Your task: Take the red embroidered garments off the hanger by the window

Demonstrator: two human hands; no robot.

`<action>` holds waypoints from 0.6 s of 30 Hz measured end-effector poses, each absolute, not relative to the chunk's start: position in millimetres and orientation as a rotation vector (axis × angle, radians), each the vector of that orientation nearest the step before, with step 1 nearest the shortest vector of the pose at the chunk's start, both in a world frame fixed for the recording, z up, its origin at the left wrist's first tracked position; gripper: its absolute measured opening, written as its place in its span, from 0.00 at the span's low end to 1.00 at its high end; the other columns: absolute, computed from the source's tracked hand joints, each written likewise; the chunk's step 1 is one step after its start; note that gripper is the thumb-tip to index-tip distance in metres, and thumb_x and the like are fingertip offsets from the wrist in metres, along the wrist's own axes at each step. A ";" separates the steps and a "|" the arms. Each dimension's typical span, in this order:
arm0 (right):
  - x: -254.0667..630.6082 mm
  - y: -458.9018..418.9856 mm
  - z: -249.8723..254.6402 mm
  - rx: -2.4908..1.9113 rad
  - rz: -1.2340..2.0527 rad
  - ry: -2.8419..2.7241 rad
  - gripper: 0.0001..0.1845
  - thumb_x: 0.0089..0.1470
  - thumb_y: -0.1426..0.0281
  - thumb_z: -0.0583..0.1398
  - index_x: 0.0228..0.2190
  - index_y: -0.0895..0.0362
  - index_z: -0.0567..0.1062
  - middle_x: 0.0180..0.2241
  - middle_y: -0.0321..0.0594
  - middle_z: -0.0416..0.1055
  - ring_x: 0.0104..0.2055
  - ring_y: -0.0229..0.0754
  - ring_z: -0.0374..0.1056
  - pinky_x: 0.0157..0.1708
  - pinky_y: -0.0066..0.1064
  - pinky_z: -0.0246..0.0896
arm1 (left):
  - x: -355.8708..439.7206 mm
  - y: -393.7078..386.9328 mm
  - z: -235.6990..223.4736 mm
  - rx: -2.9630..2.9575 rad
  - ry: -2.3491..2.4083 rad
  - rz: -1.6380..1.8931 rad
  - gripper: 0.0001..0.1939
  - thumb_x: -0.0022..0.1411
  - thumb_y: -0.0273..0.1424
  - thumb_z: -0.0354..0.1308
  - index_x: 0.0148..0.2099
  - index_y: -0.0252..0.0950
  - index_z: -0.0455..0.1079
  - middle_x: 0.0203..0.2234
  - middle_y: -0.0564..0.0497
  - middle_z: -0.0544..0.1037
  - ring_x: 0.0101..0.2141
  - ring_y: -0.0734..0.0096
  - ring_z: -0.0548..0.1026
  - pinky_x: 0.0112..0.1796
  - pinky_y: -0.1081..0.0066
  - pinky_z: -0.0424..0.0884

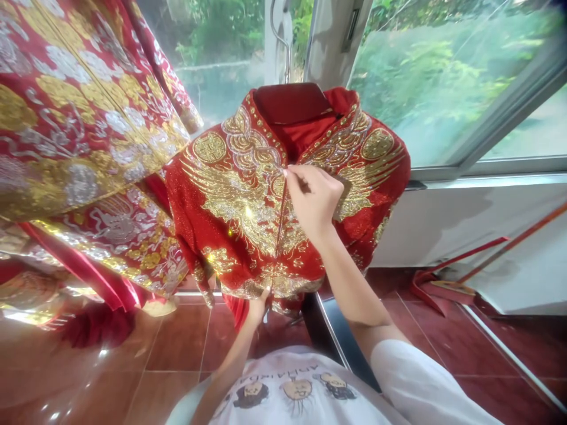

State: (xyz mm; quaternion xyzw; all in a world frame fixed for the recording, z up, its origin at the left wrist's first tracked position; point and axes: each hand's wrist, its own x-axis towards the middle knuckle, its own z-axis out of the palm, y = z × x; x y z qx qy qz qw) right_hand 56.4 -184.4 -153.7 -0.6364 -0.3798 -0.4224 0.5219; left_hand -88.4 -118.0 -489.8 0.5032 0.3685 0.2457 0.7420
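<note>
A red jacket (pixel 305 230) with gold and silver embroidery hangs in front of me, its collar parted in a V around a dark red hanger piece (pixel 290 103). My right hand (pixel 314 198) is closed in a pinch at the top of the jacket's centre front closure, just below the V. Whatever small part sits between those fingertips is hidden. Lower down, my left hand (pixel 259 304) grips the jacket's hem (pixel 248 289) at the middle, thumb in front and the other fingers out of sight behind the cloth. Between the two hands the front edges lie together.
More red garments (pixel 88 118) with gold and silver embroidery hang close on the left. Behind the jacket are a metal hook (pixel 287 59) and windows (pixel 411 82). A dark seat-like surface (pixel 345 336) is below right. A red dustpan (pixel 443 289) rests by the wall on the tiled floor (pixel 172 342).
</note>
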 end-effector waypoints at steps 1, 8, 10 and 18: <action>54.9 -184.3 -154.8 -1.521 -1.005 -0.911 0.09 0.58 0.71 0.57 0.30 0.56 0.77 0.30 0.37 0.76 0.31 0.36 0.71 0.32 0.30 0.67 | -88.3 -117.6 -490.2 1.105 0.808 0.537 0.27 0.54 0.33 0.68 0.54 0.32 0.69 0.55 0.40 0.72 0.59 0.56 0.67 0.63 0.60 0.54; 56.7 -187.4 -161.1 -1.601 -0.865 -0.968 0.14 0.54 0.71 0.61 0.44 0.53 0.75 0.29 0.35 0.72 0.30 0.36 0.67 0.34 0.31 0.66 | -86.3 -116.9 -486.8 1.103 0.818 0.528 0.23 0.54 0.33 0.68 0.51 0.33 0.71 0.54 0.41 0.74 0.59 0.56 0.67 0.62 0.61 0.57; 57.3 -187.6 -161.3 -1.607 -0.877 -0.963 0.11 0.53 0.71 0.61 0.41 0.53 0.76 0.27 0.34 0.71 0.29 0.36 0.67 0.33 0.31 0.66 | -85.9 -117.3 -485.1 1.092 0.819 0.522 0.23 0.54 0.33 0.68 0.52 0.33 0.71 0.54 0.41 0.73 0.58 0.56 0.68 0.61 0.61 0.58; 50.7 -181.2 -164.1 -1.451 -0.941 -0.883 0.03 0.55 0.71 0.59 0.29 0.55 0.73 0.27 0.36 0.72 0.26 0.35 0.66 0.28 0.30 0.64 | -86.1 -117.5 -492.3 1.066 0.806 0.515 0.32 0.51 0.39 0.70 0.54 0.30 0.67 0.56 0.35 0.70 0.57 0.54 0.69 0.60 0.60 0.60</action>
